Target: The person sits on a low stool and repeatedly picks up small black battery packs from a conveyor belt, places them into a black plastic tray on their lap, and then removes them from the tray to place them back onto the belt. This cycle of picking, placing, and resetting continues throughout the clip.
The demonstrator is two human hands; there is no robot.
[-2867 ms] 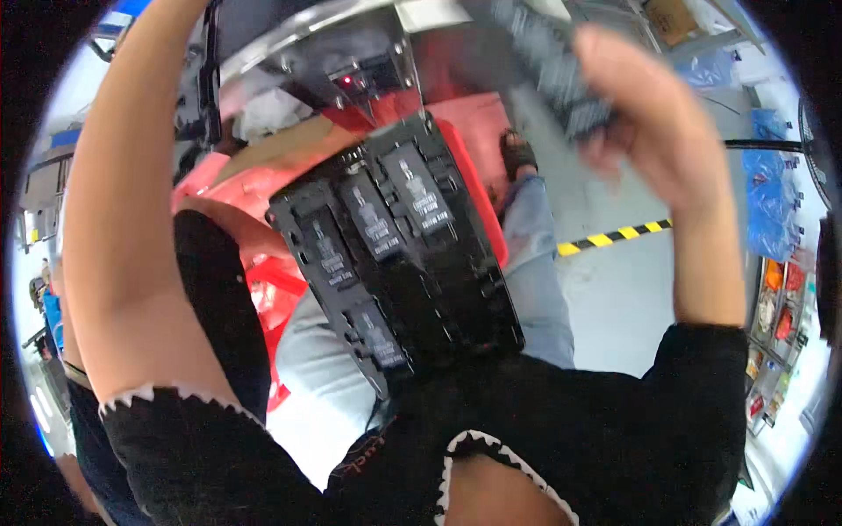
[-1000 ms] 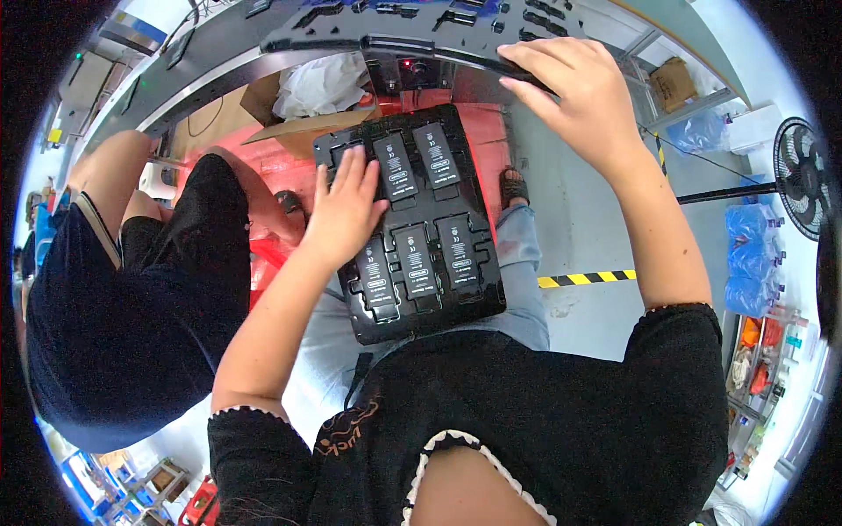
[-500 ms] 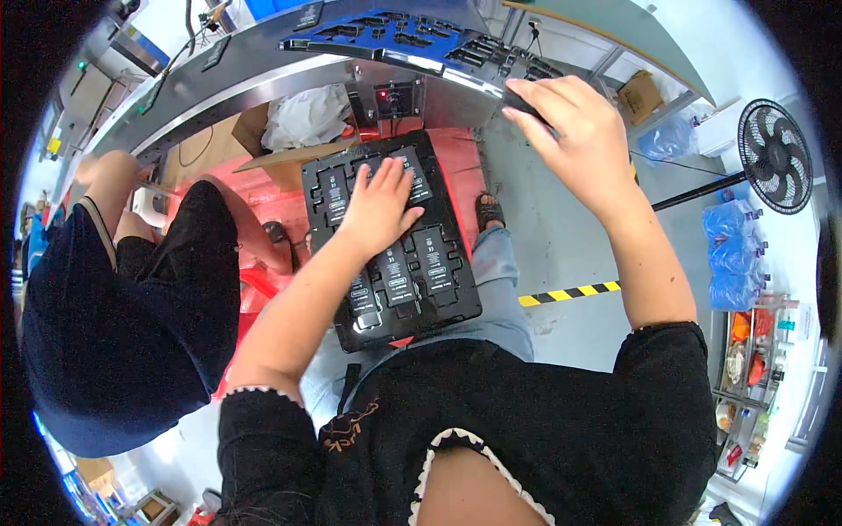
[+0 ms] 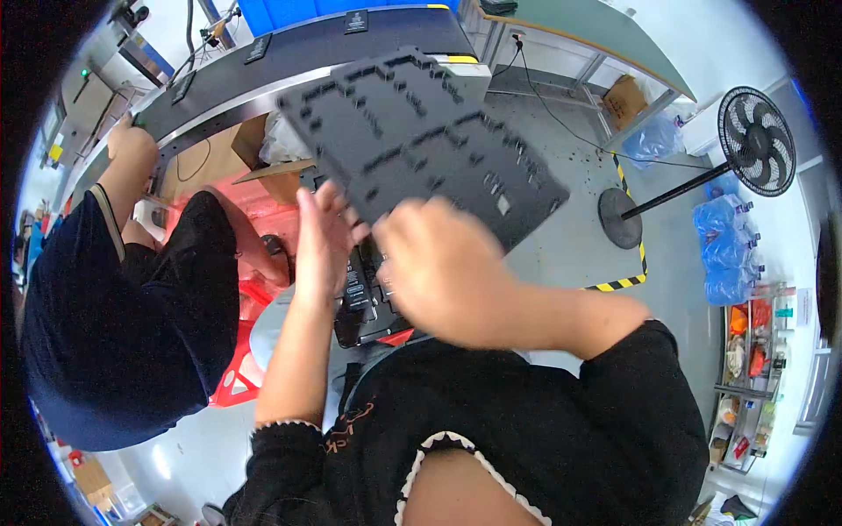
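Observation:
A black moulded plastic tray (image 4: 399,131) is raised and tilted in front of me, its pocketed face showing no parts in it. My right hand (image 4: 443,272), blurred by motion, grips the near edge of that tray. Close to the tray's lower left side is my left hand (image 4: 324,241), upright with fingers apart and slightly curled; whether its fingertips touch the tray I cannot tell. Beneath both hands, a second black tray (image 4: 377,331) rests on my lap. Flat black battery packs (image 4: 355,287) lie in it, mostly hidden by the raised tray and my right hand.
A conveyor belt (image 4: 307,54) with several spaced flat black packs runs across the far side. A person in dark clothes (image 4: 123,307) sits at my left. Beyond the belt is a blue bin (image 4: 342,16). A floor fan (image 4: 756,140) and blue water bottles (image 4: 726,250) stand right.
The raised tray has come from the far bench edge to above my lap, in my right hand. My left hand has lifted off the battery packs and moved left and nearer.

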